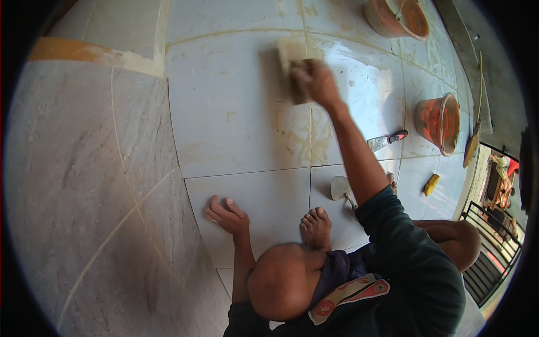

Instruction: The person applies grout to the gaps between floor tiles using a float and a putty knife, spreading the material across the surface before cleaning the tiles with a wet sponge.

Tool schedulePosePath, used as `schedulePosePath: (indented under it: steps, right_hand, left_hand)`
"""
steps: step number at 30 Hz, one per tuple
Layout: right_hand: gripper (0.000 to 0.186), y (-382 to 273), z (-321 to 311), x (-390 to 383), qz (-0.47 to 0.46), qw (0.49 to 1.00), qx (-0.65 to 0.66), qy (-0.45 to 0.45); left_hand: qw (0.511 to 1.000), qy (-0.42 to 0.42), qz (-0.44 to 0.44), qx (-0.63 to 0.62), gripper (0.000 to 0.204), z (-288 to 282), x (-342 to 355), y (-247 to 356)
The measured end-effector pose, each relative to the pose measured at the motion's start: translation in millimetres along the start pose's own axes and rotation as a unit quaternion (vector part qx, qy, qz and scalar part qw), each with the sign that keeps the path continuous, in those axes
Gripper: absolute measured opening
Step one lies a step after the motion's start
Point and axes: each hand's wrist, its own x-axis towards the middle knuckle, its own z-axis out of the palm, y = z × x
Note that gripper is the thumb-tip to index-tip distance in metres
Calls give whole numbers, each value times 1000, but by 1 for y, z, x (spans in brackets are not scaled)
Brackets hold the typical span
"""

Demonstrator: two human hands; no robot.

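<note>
My right hand (317,84), blurred by motion, is closed around a grout float (290,53), a pale flat rectangular tool. It is on the large white floor tiles (224,112), over a joint streaked with tan grout. My left hand (227,216) rests on a white tile nearer to me, with its fingers apart and nothing in it. A putty knife (387,140) with a black and red handle lies right of my right forearm. Closer to my foot is a trowel (340,188), its handle partly hidden by my sleeve.
Two orange-stained buckets stand at the right: one bucket (438,123) beside the putty knife, another bucket (396,19) farther off. A yellow sponge (432,184) lies nearer. A broom (473,146) leans by the right wall. Marble-patterned tiles (84,168) cover the left side. A black metal railing (494,247) stands at right.
</note>
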Motion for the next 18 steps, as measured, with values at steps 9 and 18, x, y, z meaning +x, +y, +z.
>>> schedulePosePath:
  steps: [9, 18]
  right_hand:
    - [46, -30, -8, -57, -110, 993, -34, -8]
    - [41, -18, 16, -150, 36, 994, -102, 22]
  left_hand:
    - [1000, 3, 18, 0, 48, -26, 28, 17]
    - [1000, 25, 18, 6, 47, -2, -8, 9]
